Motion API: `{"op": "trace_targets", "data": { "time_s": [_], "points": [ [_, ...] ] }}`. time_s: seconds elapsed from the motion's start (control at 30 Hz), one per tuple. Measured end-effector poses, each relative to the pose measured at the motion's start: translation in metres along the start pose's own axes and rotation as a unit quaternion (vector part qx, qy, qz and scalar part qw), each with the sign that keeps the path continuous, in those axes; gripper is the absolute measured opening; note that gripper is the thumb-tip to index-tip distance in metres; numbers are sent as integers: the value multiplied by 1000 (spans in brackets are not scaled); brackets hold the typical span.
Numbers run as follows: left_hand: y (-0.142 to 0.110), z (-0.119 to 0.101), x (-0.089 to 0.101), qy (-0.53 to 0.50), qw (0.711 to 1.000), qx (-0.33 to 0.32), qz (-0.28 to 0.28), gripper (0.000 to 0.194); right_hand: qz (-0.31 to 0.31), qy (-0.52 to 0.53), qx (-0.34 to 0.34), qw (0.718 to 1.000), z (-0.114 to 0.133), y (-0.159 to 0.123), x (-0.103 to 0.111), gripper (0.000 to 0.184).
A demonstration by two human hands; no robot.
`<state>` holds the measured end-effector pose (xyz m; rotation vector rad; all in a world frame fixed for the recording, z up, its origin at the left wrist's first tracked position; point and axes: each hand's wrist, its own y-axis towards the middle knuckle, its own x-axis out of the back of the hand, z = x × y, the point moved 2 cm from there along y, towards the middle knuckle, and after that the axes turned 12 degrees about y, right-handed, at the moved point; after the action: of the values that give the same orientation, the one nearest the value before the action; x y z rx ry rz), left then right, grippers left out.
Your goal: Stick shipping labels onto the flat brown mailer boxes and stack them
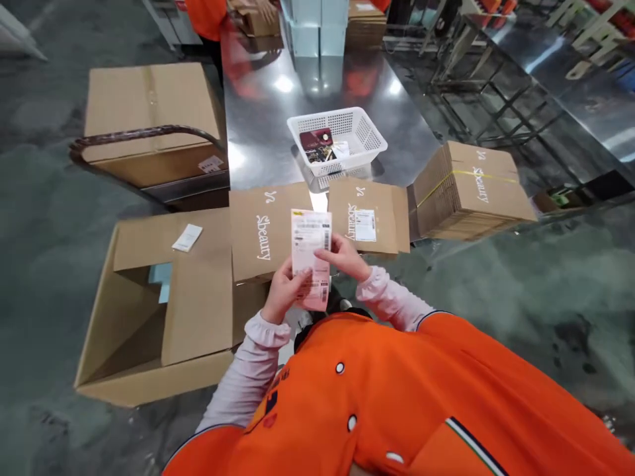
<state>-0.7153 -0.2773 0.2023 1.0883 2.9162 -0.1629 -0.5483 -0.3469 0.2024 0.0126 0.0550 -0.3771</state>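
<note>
Shipping label sheet (311, 241) is on the near side of the white basket (370, 129), both hands on it. L hand (284, 291): mostly closed, pinching lower L part, thumb on front. R hand (348, 258): part. curled, gripping R edge, thumb over print. Flat cartons (270, 228) nr. basket, near side; strapped carton stack (489, 192) to its R. Basket on metal table (258, 112).
</note>
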Motion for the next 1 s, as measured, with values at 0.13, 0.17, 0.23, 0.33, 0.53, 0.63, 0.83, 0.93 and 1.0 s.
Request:
{"op": "trace_targets", "data": {
  "time_s": [0.13,0.17,0.23,0.33,0.53,0.63,0.83,0.93,1.0],
  "points": [
    [-8,3,18,-2,996,-4,-93,45,76,58,-43,994,-10,-13,-48,59],
    [-10,4,22,7,993,5,-120,43,95,49,-48,993,-8,-12,-49,61],
    [-12,7,24,34,989,21,-143,40,110,16,-37,993,1,-2,-46,56],
    [-14,17,20,57,980,30,-186,38,131,-75,-12,988,14,20,-43,34],
    [-10,29,23,87,959,0,-269,34,222,-100,-127,962,4,54,-52,42],
    [-7,33,30,93,964,-3,-248,33,234,-135,-110,957,-2,59,-57,42],
    [4,52,42,60,949,57,-306,41,116,-244,64,961,-8,65,-71,21],
    [11,71,44,-33,971,100,-215,48,69,-231,73,968,-19,97,-71,20],
    [7,88,43,-95,974,145,-149,58,15,-261,56,964,-28,128,-65,22]
  ]
}}
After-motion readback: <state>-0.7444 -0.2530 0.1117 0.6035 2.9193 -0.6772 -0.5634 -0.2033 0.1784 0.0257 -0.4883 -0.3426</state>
